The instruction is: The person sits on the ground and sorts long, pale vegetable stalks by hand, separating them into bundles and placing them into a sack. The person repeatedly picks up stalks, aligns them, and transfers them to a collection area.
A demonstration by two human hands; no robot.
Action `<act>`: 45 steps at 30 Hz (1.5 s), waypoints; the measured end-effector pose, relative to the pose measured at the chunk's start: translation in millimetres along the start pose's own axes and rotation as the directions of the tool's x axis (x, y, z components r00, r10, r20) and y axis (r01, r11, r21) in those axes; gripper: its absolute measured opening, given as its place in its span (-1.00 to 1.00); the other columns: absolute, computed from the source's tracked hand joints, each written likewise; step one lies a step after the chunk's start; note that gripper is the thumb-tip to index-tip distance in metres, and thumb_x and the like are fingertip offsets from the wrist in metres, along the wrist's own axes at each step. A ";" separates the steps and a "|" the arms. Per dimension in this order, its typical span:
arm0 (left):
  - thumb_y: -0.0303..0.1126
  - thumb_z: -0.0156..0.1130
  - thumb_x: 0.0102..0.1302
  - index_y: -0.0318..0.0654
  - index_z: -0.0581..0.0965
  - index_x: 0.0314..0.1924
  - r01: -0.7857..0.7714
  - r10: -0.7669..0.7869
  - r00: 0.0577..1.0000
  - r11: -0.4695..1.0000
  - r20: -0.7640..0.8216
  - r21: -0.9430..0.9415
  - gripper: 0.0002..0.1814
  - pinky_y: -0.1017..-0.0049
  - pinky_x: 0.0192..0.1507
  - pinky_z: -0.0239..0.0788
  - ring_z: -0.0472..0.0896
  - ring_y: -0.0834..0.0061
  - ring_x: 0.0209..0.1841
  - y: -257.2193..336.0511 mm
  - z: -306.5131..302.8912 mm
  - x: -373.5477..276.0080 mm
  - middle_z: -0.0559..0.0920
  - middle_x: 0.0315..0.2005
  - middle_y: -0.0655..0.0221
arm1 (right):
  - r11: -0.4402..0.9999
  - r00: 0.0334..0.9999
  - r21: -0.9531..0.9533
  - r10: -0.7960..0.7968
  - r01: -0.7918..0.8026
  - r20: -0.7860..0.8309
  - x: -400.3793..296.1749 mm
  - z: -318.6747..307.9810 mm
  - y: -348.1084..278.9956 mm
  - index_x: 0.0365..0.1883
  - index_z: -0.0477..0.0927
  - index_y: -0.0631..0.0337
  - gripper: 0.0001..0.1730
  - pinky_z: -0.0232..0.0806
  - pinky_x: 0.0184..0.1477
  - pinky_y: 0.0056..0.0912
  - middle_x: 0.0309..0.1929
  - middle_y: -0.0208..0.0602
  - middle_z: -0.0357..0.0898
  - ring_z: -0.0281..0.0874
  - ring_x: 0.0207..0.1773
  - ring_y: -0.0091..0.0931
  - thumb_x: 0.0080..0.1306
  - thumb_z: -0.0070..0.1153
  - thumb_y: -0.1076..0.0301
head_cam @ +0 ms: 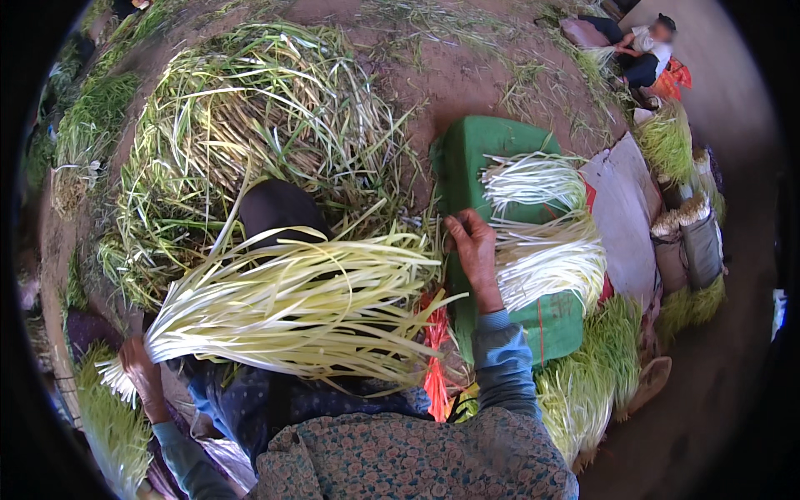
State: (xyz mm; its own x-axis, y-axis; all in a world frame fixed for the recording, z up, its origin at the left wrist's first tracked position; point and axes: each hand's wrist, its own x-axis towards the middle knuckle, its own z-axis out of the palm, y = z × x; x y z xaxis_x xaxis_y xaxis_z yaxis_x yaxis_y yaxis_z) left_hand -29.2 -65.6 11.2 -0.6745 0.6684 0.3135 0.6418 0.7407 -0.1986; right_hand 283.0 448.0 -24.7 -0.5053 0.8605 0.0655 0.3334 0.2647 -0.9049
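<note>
My left hand [139,369], at the lower left, is closed around the white stem end of a bundle of yellow garlic chives [294,306]. The long pale leaves fan out to the right across my lap. My right hand [467,240] is raised by the left edge of a block wrapped in green cloth [459,169], thumb and fingers bent close together; whether something thin is between them cannot be told. On the green block lie a smaller pile of white-stemmed chives [531,181] and a larger pile [550,259] just right of my right hand.
A big heap of leafy stalks and trimmings [250,119] covers the ground ahead. Red plastic strings [436,362] hang beside the block. Green-yellow bundles [587,381] stand at the lower right, wrapped bundles [699,234] farther right. Another person [647,50] sits at the upper right.
</note>
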 end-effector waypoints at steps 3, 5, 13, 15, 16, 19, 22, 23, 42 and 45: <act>-0.39 0.05 0.11 -0.35 0.39 -0.31 -0.004 0.004 1.000 1.000 -0.013 0.005 -0.81 0.20 -0.16 0.23 0.42 0.07 -0.30 2.0 -0.8 7.4 0.43 -0.44 0.10 | 0.996 0.997 0.056 0.067 -0.068 0.031 -4.5 -9.2 -9.8 -0.42 0.43 0.28 -0.87 0.28 -0.41 -0.47 -0.53 -0.31 0.40 0.38 -0.47 -0.57 0.21 0.07 0.41; -0.40 0.04 0.11 -0.36 0.40 -0.30 0.009 -0.009 1.000 0.999 -0.005 0.038 -0.81 0.21 -0.16 0.24 0.42 0.07 -0.30 1.2 -3.3 15.1 0.44 -0.45 0.11 | 0.980 0.976 0.025 -0.197 0.200 -0.090 -2.2 -5.0 -10.9 -0.44 0.43 0.29 -0.87 0.26 -0.43 -0.47 -0.52 -0.30 0.38 0.38 -0.47 -0.57 0.21 0.07 0.41; -0.60 0.03 0.00 -0.31 0.37 -0.40 -0.003 0.020 0.980 0.996 -0.199 0.087 -0.89 0.23 -0.17 0.24 0.42 0.13 -0.30 13.4 -74.9 61.6 0.45 -0.42 0.14 | 0.914 0.895 0.360 -0.312 0.189 0.320 -61.5 37.2 -178.6 -0.24 0.40 0.28 -0.79 0.30 -0.53 -0.65 -0.59 -0.39 0.48 0.43 -0.56 -0.68 0.14 0.09 0.51; -0.60 0.06 -0.01 -0.28 0.38 -0.45 -0.020 0.048 0.976 0.991 -0.213 0.135 -0.91 0.24 -0.19 0.29 0.45 0.21 -0.35 31.3 -105.7 98.1 0.46 -0.48 0.19 | 0.828 0.616 0.542 -0.503 0.143 0.606 -94.0 84.0 -206.1 0.00 0.29 0.25 -0.53 0.40 -0.40 -0.54 -0.37 -0.24 0.50 0.53 -0.43 -0.55 0.13 0.15 0.46; -0.58 0.08 0.00 -0.26 0.38 -0.47 -0.023 0.070 0.961 0.984 -0.268 0.175 -0.91 0.24 -0.20 0.32 0.47 0.28 -0.38 32.6 -109.7 109.6 0.47 -0.52 0.23 | 0.802 0.406 0.593 -0.567 0.073 0.716 -109.1 113.9 -211.9 0.12 0.19 0.23 -0.40 0.42 -0.32 -0.48 -0.23 -0.14 0.49 0.55 -0.35 -0.47 0.15 0.16 0.39; -0.52 0.12 0.02 -0.24 0.39 -0.51 -0.060 0.143 0.897 0.977 -0.419 0.205 -0.92 0.27 -0.24 0.38 0.49 0.47 -0.46 47.0 -115.3 133.2 0.48 -0.60 0.33 | 0.789 0.179 0.602 -0.579 -0.124 0.795 -143.3 208.3 -223.1 0.27 -0.02 0.29 -0.17 0.43 -0.13 -0.36 0.23 0.02 0.17 0.46 0.00 -0.39 0.14 0.18 0.36; -0.47 0.16 -0.07 -0.20 0.38 -0.52 -0.070 0.118 0.887 0.990 -0.447 0.122 -0.87 0.30 -0.24 0.37 0.48 0.46 -0.45 67.9 -122.1 135.6 0.49 -0.57 0.35 | 0.549 0.460 0.656 -0.468 -0.518 0.755 -114.0 270.0 -225.1 0.20 0.16 0.29 -0.36 0.36 -0.04 -0.39 0.17 -0.21 0.27 0.34 0.11 -0.42 0.22 0.09 0.27; -0.44 0.15 -0.09 -0.18 0.37 -0.51 -0.062 0.098 0.896 0.993 -0.433 0.097 -0.86 0.34 -0.26 0.36 0.48 0.45 -0.42 71.2 -122.3 130.6 0.48 -0.55 0.37 | 0.774 0.432 0.469 -0.281 -0.425 0.857 -98.2 271.9 -214.4 0.16 0.24 0.27 -0.46 0.26 0.08 -0.34 0.11 -0.23 0.34 0.28 0.15 -0.44 0.23 0.03 0.30; -0.38 0.31 -0.08 -0.28 0.50 -0.11 0.470 -0.153 0.863 0.592 0.482 -0.655 -0.55 0.43 -0.04 0.38 0.56 0.28 -0.15 50.8 -41.7 -19.6 0.58 -0.23 0.16 | 0.393 0.733 0.788 -0.319 -0.474 0.600 -14.7 239.3 -273.2 -0.24 0.39 0.32 -0.73 0.40 -0.30 -0.30 -0.44 -0.21 0.42 0.44 -0.43 -0.43 0.08 0.06 0.44; -0.43 0.25 0.04 -0.40 0.45 -0.06 0.378 -0.431 0.842 0.041 0.325 -0.925 -0.57 0.42 -0.02 0.35 0.53 0.38 -0.09 28.2 -59.0 20.9 0.57 -0.15 0.21 | 0.436 0.676 0.753 -0.353 -0.493 0.647 -19.9 246.2 -281.8 -0.21 0.37 0.30 -0.70 0.40 -0.34 -0.31 -0.44 -0.21 0.43 0.45 -0.44 -0.42 0.07 0.07 0.45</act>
State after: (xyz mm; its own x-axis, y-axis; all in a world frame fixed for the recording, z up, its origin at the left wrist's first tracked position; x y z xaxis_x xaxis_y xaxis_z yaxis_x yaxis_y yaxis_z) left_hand -3.7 -34.6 66.9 -0.9630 0.2654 0.0475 0.1087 0.2210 0.9692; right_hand 3.2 249.1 125.4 -0.9743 0.2062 0.0911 -0.2043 -0.6369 -0.7434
